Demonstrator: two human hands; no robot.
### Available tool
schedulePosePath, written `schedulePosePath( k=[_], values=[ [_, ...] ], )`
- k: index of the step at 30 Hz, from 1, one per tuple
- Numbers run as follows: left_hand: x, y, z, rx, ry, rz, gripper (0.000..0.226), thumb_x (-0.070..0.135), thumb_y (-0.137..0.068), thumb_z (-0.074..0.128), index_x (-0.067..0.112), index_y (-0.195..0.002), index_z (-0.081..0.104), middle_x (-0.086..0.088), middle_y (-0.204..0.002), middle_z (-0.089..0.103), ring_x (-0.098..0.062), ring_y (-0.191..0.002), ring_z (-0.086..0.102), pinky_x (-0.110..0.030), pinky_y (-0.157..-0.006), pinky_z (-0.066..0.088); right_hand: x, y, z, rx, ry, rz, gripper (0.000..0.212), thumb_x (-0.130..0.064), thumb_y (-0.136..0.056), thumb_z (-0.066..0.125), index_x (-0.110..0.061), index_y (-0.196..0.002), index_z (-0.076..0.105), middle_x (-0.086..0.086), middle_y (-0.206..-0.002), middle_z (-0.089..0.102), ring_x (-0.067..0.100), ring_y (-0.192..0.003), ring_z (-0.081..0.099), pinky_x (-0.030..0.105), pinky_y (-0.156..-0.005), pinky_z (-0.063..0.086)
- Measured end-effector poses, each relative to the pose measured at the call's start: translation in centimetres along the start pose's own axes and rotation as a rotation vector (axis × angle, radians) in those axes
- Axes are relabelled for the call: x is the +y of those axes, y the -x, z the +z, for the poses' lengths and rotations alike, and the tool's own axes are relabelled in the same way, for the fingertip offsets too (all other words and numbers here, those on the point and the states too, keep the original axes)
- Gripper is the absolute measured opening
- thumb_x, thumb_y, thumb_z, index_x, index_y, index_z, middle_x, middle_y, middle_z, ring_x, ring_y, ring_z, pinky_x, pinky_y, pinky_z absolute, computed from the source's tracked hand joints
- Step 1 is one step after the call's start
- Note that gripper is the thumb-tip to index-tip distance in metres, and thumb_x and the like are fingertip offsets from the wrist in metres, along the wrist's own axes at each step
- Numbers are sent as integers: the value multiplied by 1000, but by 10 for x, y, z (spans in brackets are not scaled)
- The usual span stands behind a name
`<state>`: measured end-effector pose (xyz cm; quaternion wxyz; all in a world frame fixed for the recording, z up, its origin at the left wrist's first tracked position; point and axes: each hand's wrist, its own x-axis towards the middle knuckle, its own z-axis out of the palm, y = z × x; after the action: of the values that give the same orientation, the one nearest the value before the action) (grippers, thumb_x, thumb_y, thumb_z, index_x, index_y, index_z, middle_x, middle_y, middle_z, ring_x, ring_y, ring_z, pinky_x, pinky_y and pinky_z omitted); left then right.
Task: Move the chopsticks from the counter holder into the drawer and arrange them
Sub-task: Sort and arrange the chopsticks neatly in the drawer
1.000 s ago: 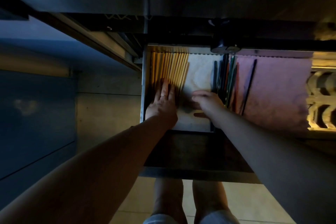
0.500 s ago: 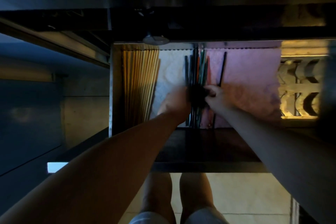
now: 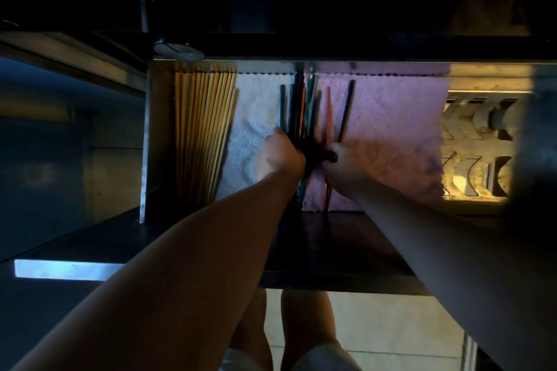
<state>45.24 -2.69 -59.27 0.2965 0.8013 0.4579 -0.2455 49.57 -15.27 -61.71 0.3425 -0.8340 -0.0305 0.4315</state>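
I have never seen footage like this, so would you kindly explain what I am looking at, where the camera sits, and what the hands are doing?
There is no machine here: a person wears a wide-angle camera on the head, looking down past both bare arms into an open drawer. The drawer is lined with a textured mat. Pale wooden chopsticks lie in a neat row along its left side. In the middle lies a looser bunch of dark and coloured chopsticks, one black stick angled apart to their right. The left hand and right hand press in on that bunch from either side; the picture is too blurred to show whether the fingers close around it.
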Motion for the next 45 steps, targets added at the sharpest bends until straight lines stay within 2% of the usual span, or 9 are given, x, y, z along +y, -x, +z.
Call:
schedulePosePath(
  k=[3,11,15,21,26,31,33,40,45],
  values=[
    [-1,0,-3,-7,42,2,27,24,-85,63,9,-106,56,-15,-104,65,-34,-98,64,-34,-67,42,-3,0,1,10,-13,34,13,-9,-85,57,-14,-97,63,12,-91,64,25,-89,59,32,-78,46],
    [-15,2,-14,-105,343,-105,20,20,-86,51,7,-93,65,-9,-83,63,-32,-87,64,-30,-67,46,-13,1,4,66,-16,30,11,-23,-68,53,-31,-75,59,-7,-75,63,20,-82,64,35,-78,54],
    [-24,3,-18,-182,622,-192,26,12,-80,42,6,-91,66,-23,-93,68,-41,-91,67,-53,-82,56,-20,-3,13,34,-38,34,21,-25,-66,49,-28,-81,63,13,-91,70,34,-91,67,49,-84,55],
    [-34,-1,-19,-180,840,-331,29,5,-95,39,18,-80,61,-19,-84,68,-30,-66,66,-35,-57,53,-35,-1,22,86,96,-8,17,-26,-81,58,-30,-95,67,-4,-97,70,19,-92,66,27,-76,51],
    [-47,-3,-26,-125,837,-329,21,11,-100,41,14,-110,59,-9,-84,67,-16,-57,59,-26,-47,50,-45,-6,28,159,286,-103,22,-31,-86,63,-23,-105,59,4,-107,67,25,-98,63,34,-77,51],
    [-56,-3,-30,-49,793,-304,19,18,-98,46,21,-111,59,-8,-97,69,-18,-73,61,-37,-70,57,-52,-13,30,160,566,-161,27,-33,-87,63,-19,-109,52,10,-122,59,33,-111,57,36,-72,46],
    [-59,0,-31,-21,757,-263,15,24,-97,48,25,-107,59,-3,-94,69,-16,-73,61,-32,-64,52,-56,-13,33,141,636,-148,23,-30,-88,61,-19,-108,57,10,-120,60,33,-113,56,39,-75,49],
    [-58,2,-35,47,716,-218,5,28,-93,55,31,-89,57,0,-88,68,-9,-75,62,-24,-54,40,-67,-12,36,225,417,-73,25,-35,-83,52,-14,-96,57,11,-105,64,32,-98,62,29,-67,40],
    [-52,1,-33,58,662,-196,6,26,-90,56,25,-88,61,-1,-82,68,-13,-69,62,-25,-54,41,-53,-13,21,324,220,76,32,-25,-88,53,-8,-116,55,4,-81,62,29,-77,64,7,-53,38]
  ],
)
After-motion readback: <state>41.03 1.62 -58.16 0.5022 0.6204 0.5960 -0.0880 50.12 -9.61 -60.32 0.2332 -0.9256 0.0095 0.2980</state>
